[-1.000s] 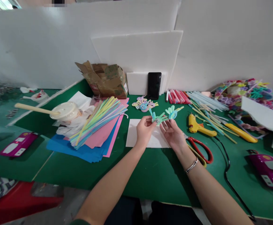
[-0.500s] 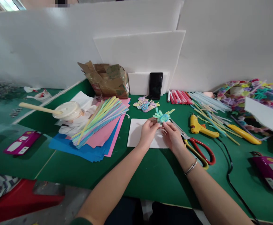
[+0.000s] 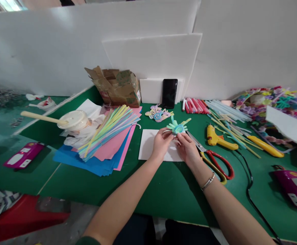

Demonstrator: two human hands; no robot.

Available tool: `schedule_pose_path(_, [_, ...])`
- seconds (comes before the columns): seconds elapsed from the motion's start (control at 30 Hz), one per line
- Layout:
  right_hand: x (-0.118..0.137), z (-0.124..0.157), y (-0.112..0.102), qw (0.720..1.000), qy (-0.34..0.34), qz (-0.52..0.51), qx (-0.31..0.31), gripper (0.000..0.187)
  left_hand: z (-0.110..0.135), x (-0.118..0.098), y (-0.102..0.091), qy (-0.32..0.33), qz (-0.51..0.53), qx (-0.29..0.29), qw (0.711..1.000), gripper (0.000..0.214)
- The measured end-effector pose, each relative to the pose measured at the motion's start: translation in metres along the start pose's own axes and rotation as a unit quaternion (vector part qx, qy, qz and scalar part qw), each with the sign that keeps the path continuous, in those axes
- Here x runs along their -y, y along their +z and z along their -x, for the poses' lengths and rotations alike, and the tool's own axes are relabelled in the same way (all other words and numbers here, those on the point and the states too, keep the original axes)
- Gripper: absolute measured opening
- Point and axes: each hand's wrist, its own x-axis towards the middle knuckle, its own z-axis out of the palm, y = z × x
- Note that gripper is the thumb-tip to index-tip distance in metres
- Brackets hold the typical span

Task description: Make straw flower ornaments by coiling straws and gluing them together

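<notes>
My left hand (image 3: 160, 142) and my right hand (image 3: 187, 148) meet over a white sheet (image 3: 150, 150) on the green table (image 3: 163, 190). Both pinch a small green and blue paper flower (image 3: 177, 128) with thin petals, held just above the sheet's far edge. A silver bracelet (image 3: 208, 181) circles my right wrist. Scissors (image 3: 212, 160) with red and yellow handles lie just right of my right hand.
Coloured paper sheets (image 3: 99, 160) with a fan of pastel strips (image 3: 107, 131) lie left. A yellow glue gun (image 3: 218, 139) and its black cord (image 3: 250, 190) lie right. Finished flowers (image 3: 158, 114), a phone (image 3: 169, 93), a cardboard box (image 3: 118, 86), red pens (image 3: 194, 105), a lidded cup (image 3: 72, 120).
One second ago the hands were apart, with one flower in the left hand and another lying on the table. Now both hands hold a single joined flower. Little has changed in the last half second.
</notes>
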Motion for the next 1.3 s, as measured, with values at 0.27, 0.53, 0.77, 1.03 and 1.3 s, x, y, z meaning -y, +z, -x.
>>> schedule_pose_path(0.27, [0.0, 0.001, 0.0, 1.0, -0.018, 0.006, -0.014, 0.028, -0.004, -0.001, -0.006, 0.035, -0.09, -0.046, 0.994, 0.016])
schedule_pose_path(0.53, [-0.002, -0.002, -0.004, 0.996, -0.056, 0.068, -0.001, 0.023, 0.002, -0.003, -0.001, 0.083, -0.186, 0.004, 0.979, 0.012])
schedule_pose_path(0.77, [-0.003, 0.0, -0.002, 0.992, -0.071, 0.105, -0.015, 0.025, 0.003, -0.001, -0.005, 0.105, -0.201, -0.01, 0.974, 0.01])
schedule_pose_path(1.03, [-0.002, 0.003, 0.0, 0.984, -0.08, 0.158, -0.018, 0.026, -0.058, -0.022, -0.027, 0.114, -0.296, -0.119, 0.941, 0.014])
schedule_pose_path(1.3, [-0.001, 0.002, 0.001, 0.981, -0.089, 0.171, 0.015, 0.021, -0.147, -0.032, -0.05, 0.079, -0.412, -0.185, 0.889, 0.015])
